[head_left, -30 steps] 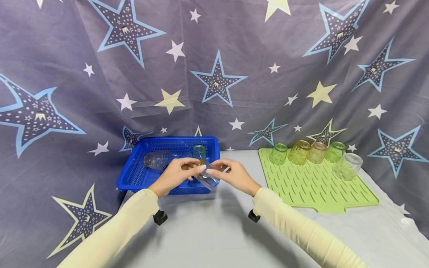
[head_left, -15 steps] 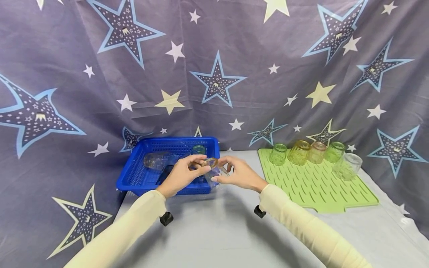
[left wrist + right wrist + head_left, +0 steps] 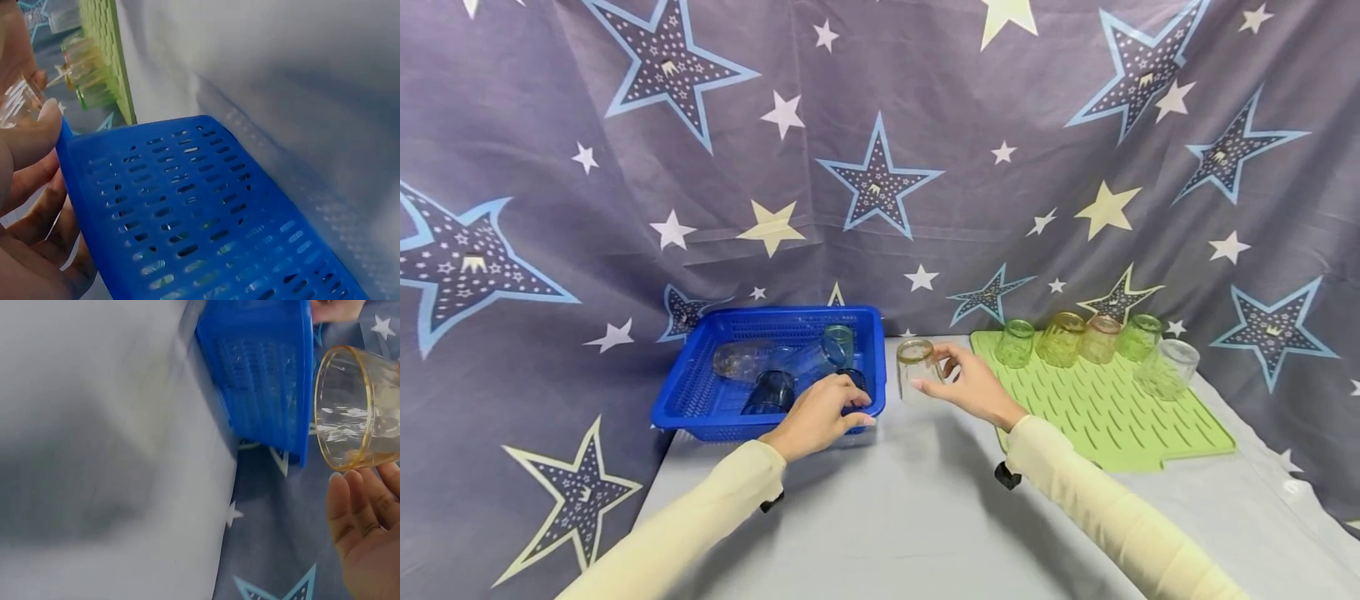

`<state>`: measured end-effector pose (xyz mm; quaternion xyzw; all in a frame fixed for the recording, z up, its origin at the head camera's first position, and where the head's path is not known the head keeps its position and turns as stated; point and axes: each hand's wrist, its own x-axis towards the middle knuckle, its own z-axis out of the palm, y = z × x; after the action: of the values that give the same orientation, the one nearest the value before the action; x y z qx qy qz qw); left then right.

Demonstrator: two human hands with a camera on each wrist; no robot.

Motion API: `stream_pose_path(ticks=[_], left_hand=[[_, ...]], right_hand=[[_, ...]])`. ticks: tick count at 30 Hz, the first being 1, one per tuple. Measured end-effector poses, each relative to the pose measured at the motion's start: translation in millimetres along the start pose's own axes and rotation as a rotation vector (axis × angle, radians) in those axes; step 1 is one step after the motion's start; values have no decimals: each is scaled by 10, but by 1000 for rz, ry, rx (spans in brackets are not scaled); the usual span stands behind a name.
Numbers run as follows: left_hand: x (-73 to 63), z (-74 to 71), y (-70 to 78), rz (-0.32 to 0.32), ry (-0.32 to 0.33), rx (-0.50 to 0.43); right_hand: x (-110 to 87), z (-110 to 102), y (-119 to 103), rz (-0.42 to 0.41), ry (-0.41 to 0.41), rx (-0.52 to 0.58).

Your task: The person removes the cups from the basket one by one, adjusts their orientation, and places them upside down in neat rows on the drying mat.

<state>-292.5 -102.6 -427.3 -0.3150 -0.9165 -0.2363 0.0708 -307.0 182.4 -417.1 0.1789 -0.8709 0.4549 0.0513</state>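
1. While your right hand (image 3: 973,385) holds the amber-rimmed glass (image 3: 919,375) over the desk (image 3: 910,492), its thumb lies on the near side and its fingers reach round the side toward that hand. The grip is parted only by the glass's width, and the glass looks mouth down, between your two hands.
2. Your left hand (image 3: 823,417) hangs over the near right corner of the basket (image 3: 760,315), fingers loosely bent, thumb apart, with nothing seen in its hold. Whether it touches the rim, you cannot tell from these views.
3. Under and beyond that left hand, the basket holds a dark glass (image 3: 771,392), a green glass (image 3: 839,340) and some clear ones that overlap too much to count.
4. To the right of your right hand lies the mat (image 3: 1075,408), with five glasses (image 3: 1062,340) standing along its far and right edges.
5. The step in hand looks like a one-handed carry, the glass being past the basket's side and short of the mat.
6. Your next move seems to call for a steady, light pinch, the glass kept level, and room left from the glasses beyond your right hand.
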Motion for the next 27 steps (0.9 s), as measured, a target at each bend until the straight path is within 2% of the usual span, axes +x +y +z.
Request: stream_pose_path(ticks=[3,11,17,27], left_hand=[[3,16,26,11,10,44],[11,10,75,37,37,75],[21,-8,64,58,33,116],[35,4,46,98,35,114]], right_hand=[[-25,-70,77,20,31,-15],[-115,-321,365,89,82,-80],[-197,-538,603,138,124,-117],[-397,-948,988,218,179,-149]])
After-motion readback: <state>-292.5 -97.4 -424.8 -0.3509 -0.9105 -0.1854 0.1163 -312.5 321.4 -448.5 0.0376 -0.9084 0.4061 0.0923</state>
